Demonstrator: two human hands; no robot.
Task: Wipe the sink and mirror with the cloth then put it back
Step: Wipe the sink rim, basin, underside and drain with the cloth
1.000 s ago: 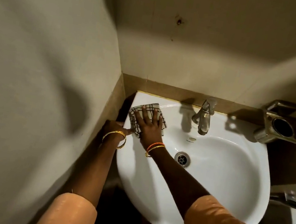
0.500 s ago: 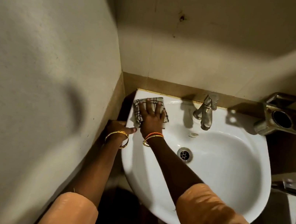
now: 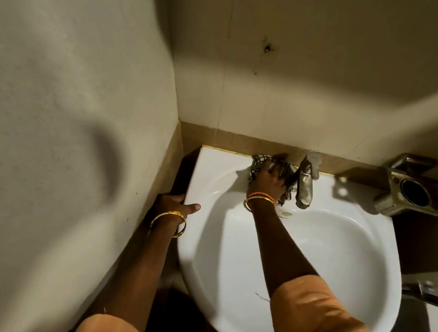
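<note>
I have my right hand [image 3: 269,178] pressed flat on the cloth [image 3: 259,163], a checked rag bunched on the back edge of the sink [image 3: 311,266], just beside the tap [image 3: 306,185] on its left. The fingers are spread over the fabric and blurred, so I cannot tell how much of it they grip; the cloth shows around the fingertips and down by the wrist. Orange and gold bangles [image 3: 260,197] sit on that wrist. My left hand [image 3: 174,204] is curled around the sink's left edge, thumb lying on top of the white rim, fingers hidden underneath, a gold bangle [image 3: 169,222] on the wrist. The drain is hidden under my right forearm. A metal holder [image 3: 408,193] is fixed to the wall past the sink's back right corner, well apart from the cloth
</note>
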